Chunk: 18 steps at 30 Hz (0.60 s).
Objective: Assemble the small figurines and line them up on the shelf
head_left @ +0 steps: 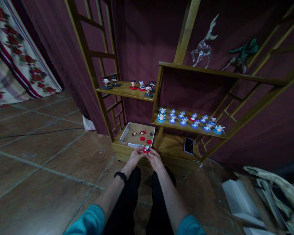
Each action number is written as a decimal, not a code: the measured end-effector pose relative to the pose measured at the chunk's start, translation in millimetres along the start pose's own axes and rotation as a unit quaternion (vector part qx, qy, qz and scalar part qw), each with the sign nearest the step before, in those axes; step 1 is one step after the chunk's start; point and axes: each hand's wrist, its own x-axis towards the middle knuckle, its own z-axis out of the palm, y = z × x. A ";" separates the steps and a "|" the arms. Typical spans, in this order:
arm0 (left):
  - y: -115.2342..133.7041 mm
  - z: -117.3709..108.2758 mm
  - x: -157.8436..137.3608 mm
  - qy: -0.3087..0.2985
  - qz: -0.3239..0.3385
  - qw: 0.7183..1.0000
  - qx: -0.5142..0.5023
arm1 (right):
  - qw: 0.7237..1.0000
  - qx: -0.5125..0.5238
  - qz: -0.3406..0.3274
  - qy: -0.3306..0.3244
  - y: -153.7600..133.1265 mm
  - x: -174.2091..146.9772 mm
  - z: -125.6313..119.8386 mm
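Note:
My left hand (136, 154) and my right hand (155, 159) meet in front of me and together hold a small figurine on a red base (146, 149). Just beyond them an open cardboard box (127, 137) rests on the lowest shelf, with loose red bases and small figurine parts (142, 133) inside. On the middle shelf stand several figurines on blue bases (183, 119). Several figurines on red and dark bases (133, 85) stand on the upper left shelf.
A wooden shelf unit (218, 74) stands against a maroon curtain, with a glass deer (204, 47) and a green figure (242, 55) on top. A phone (188, 145) lies on the bottom shelf. White boxes (237, 197) lie at right. A cable (34, 133) crosses the tiled floor.

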 end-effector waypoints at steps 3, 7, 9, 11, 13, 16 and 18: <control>-0.4 0.1 -0.3 -0.001 0.008 1.000 -0.001 | 1.000 -0.001 -0.004 -0.008 -0.4 0.1 0.1; 0.3 0.3 -1.4 -0.006 0.010 1.000 0.003 | 1.000 -0.002 -0.007 -0.016 -0.6 0.8 -0.6; 0.7 0.2 -1.8 -0.009 0.006 1.000 0.009 | 1.000 0.003 -0.004 -0.014 -0.4 1.0 -0.8; 0.9 -0.1 -1.6 -0.009 0.004 1.000 0.019 | 1.000 0.007 -0.003 -0.012 -0.3 0.9 -0.7; 0.9 -0.6 -1.0 -0.008 0.002 1.000 0.026 | 1.000 0.003 -0.002 -0.009 -0.3 0.5 -0.2; 1.3 -1.3 0.0 -0.005 0.001 1.000 0.029 | 1.000 -0.005 -0.005 -0.006 -1.4 -0.5 1.0; 2.1 -1.5 0.0 -0.007 -0.001 1.000 0.027 | 1.000 -0.008 -0.008 -0.008 -2.5 -1.1 1.7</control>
